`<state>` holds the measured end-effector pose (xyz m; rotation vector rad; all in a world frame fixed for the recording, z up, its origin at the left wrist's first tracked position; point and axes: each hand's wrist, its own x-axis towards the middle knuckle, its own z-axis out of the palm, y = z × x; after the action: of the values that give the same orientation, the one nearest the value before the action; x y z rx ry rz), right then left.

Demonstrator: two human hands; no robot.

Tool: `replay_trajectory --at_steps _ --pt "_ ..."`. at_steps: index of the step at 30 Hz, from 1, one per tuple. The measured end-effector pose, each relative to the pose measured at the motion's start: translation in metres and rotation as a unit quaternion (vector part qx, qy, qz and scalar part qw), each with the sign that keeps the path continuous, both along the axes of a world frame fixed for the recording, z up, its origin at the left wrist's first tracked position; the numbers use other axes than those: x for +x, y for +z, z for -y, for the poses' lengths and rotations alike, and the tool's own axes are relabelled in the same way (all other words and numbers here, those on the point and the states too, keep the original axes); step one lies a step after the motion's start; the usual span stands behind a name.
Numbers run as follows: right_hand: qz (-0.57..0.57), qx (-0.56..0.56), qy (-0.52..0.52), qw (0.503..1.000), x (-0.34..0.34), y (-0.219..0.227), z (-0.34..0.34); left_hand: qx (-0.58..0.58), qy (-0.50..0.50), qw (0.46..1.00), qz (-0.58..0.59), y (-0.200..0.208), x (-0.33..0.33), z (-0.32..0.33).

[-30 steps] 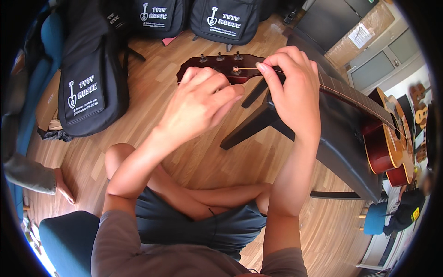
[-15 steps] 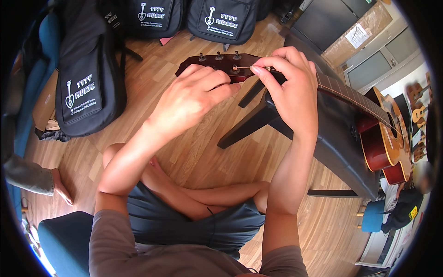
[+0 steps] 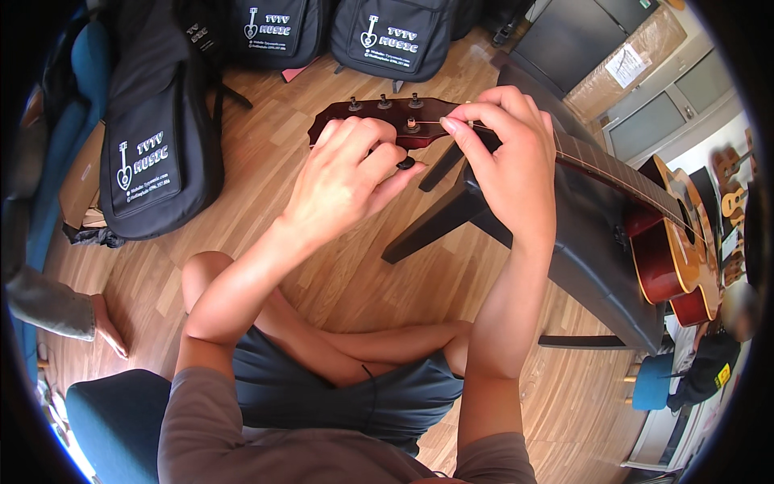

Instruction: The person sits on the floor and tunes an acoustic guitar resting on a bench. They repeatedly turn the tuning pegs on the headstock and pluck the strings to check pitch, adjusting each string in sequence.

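An acoustic guitar lies across a black padded bench (image 3: 592,266), its pale-topped, dark red body (image 3: 663,258) at the right and its dark red headstock (image 3: 367,107) at the far middle. My left hand (image 3: 343,177) is closed at the headstock's near edge, its thumb and forefinger on a black tuning peg knob (image 3: 405,163). A copper-coloured guitar string (image 3: 428,123) runs from a post (image 3: 413,125) on the headstock. Just beyond the nut end, my right hand (image 3: 508,149) pinches this string between thumb and forefinger. The fingers of my left hand cover part of the headstock.
Black padded instrument bags (image 3: 161,153) stand at the left and back. A bench leg (image 3: 435,226) juts towards my crossed legs (image 3: 347,339). Another person's bare foot (image 3: 109,327) is at the left, a blue stool (image 3: 651,383) at the right. A wrapped carton (image 3: 625,60) sits back right.
My left hand has rolled and its thumb has dropped, bringing the black knob into sight between thumb and forefinger. The right hand keeps its pinch on the string, nearly unmoved.
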<state>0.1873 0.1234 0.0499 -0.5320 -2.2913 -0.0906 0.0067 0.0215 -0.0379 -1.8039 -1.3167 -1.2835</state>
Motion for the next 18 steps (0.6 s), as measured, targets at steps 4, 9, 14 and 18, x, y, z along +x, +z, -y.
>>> replay_trajectory --at_steps 4,9,14,18 --pt "-0.011 0.002 0.004 1.000 0.000 -0.001 0.000 -0.014 -0.017 0.999 0.033 0.013 0.003 0.008" --pt "-0.014 0.009 -0.001 1.000 0.000 -0.001 0.000 -0.015 -0.012 0.996 0.092 0.025 -0.008 0.007" --pt "-0.017 0.007 -0.003 1.000 -0.001 0.000 0.000 -0.050 -0.009 0.999 0.008 0.038 -0.022 0.004" --pt "-0.021 0.017 0.000 1.000 0.000 0.000 -0.002 -0.044 -0.006 0.998 -0.039 0.041 -0.023 0.001"
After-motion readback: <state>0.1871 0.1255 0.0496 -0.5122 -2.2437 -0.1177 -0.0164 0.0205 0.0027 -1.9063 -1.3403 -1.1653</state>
